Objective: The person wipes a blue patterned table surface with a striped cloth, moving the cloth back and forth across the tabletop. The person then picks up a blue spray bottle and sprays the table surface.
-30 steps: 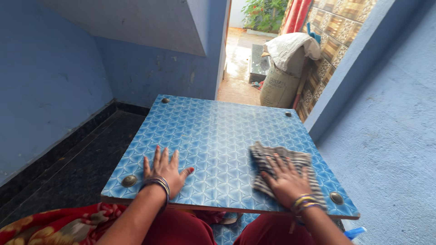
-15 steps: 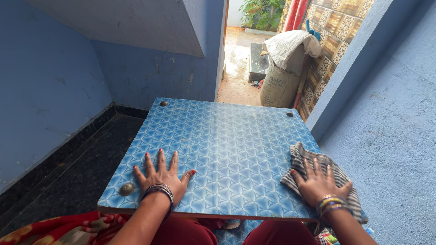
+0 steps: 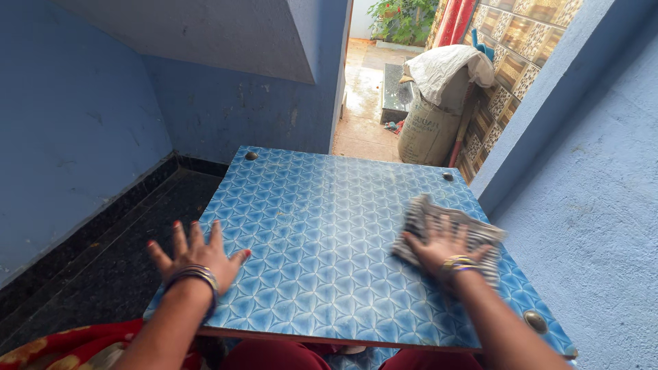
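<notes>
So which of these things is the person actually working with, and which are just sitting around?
In use:
- striped cloth under the right hand
- blue patterned table top, with the left hand at its near left corner

Just lying about:
- sack by the doorway, covered with a white sheet
- potted plants outside

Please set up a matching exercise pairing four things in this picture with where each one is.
Things:
1. left hand
2. striped cloth
3. sack
4. right hand

Places:
a. beyond the doorway
b. on the cloth
c. near left corner of the blue board
d. right part of the board

Pairs: 1-c, 2-d, 3-a, 4-b
</notes>
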